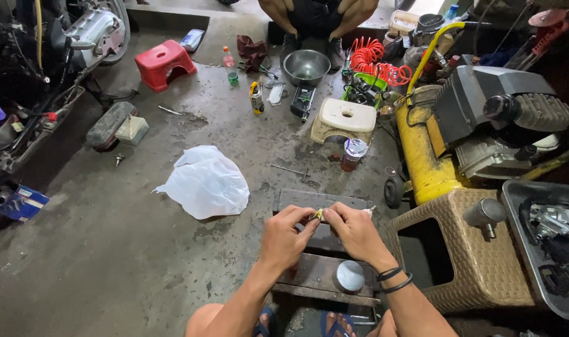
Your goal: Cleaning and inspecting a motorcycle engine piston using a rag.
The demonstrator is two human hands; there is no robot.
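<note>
A small yellowish part [318, 215], too tiny to identify, sat at lower centre of the frame, pinched between both hands so the fingers could work it close to the eyes. The left hand [286, 236] and right hand [354, 231] each clenched on it from opposite sides, above a dark wooden block [319, 201] on the concrete floor [110, 268]. A round metal disc [350, 276] lay just below; a white plastic bag [204, 182] lay to the left, a yellow compressor tank [422, 156] to the right.

Even, soft daylight, brighter toward top centre; concrete floor [110, 249] w/ faint wet sheen, no hard shadows. White plastic bag [204, 182] near blown out. Left & right edges dim, wide-angle bending at corners. Focus sharp throughout, no motion blur
</note>
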